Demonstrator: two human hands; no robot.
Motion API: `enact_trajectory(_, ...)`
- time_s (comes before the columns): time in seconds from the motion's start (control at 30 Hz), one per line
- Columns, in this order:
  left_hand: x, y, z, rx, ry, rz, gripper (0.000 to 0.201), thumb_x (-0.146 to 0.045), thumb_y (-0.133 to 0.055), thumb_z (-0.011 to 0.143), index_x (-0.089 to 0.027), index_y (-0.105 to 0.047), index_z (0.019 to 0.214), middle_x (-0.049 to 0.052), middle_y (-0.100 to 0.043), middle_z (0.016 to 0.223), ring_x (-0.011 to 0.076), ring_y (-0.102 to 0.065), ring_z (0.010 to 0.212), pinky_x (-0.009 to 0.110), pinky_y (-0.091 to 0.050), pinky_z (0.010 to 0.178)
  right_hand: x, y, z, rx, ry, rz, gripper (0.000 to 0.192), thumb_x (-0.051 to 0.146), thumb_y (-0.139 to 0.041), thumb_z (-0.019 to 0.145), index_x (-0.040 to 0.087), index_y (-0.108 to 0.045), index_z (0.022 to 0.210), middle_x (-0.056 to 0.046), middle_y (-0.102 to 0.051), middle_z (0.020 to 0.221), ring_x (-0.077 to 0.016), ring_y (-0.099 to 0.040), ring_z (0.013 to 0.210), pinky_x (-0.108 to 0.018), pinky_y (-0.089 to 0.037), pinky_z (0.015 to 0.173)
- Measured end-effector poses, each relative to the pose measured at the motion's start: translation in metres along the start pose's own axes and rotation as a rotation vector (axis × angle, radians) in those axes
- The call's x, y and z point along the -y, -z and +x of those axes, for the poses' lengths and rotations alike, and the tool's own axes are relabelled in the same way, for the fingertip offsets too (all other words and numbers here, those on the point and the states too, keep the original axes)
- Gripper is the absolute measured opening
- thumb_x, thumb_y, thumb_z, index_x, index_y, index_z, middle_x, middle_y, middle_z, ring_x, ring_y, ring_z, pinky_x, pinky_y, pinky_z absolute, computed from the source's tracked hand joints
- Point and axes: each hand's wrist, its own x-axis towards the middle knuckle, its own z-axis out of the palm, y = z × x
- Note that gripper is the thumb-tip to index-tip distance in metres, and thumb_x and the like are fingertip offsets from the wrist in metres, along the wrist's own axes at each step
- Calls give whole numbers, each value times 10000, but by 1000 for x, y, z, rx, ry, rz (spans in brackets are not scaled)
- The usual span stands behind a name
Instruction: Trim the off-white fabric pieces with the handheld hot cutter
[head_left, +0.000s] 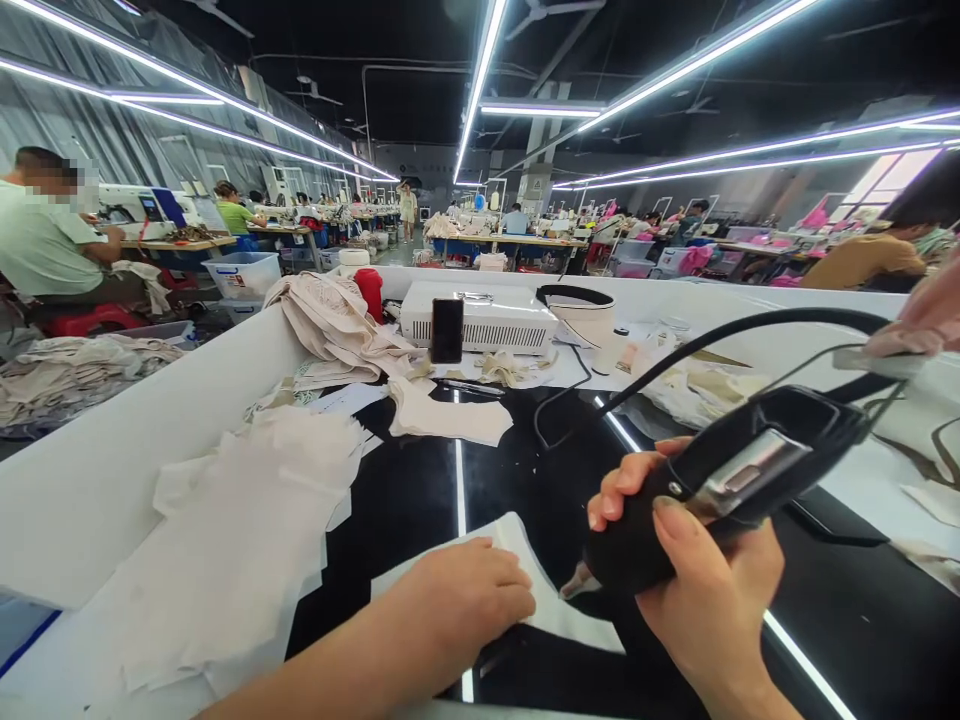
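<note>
My left hand [469, 590] lies palm down on a cream cut fabric piece [512, 530], its fingers loosely bent and pressing it to the glossy black work surface [401, 500]. My right hand [701, 585] is wrapped round a black corded handheld tool [634, 540] with a silver metal plate on its side. The tool is tilted, its small pale tip [579, 581] pointing down-left at the curved edge of the fabric. Whether the tip touches the cloth I cannot tell. A thick black cable [757, 318] arcs above the tool.
Stacked cream pieces [247, 520] lie left; another cut piece [450, 415] lies ahead. Behind stand a phone [447, 331], a white vented box [495, 312] and a round cream container [585, 312]. At far right another hand [919, 315] is near the cable. White walls [150, 430] border the table.
</note>
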Motion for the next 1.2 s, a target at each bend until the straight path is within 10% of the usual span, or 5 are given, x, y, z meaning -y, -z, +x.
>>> enact_trajectory(0.43,35,-20,29,-45,-5,86,322,9,-594,1053,-85,-704,1341,174,-769,1385,279,-734,1355,394,-630,1178,5,9,-9,70,5,-4,295,394,-954,907,278,-763,1100,-3,-714,817,-176,-683,636,-299,-652,552)
enact_trajectory(1.2,24,-8,1,-110,9,147,228,-108,-609,1147,-135,-676,1363,146,-761,1405,263,-741,1370,372,-651,1159,10,31,-15,133,-33,-79,307,451,-911,942,299,-755,1159,-31,-677,836,-215,-668,645,-378,-671,530)
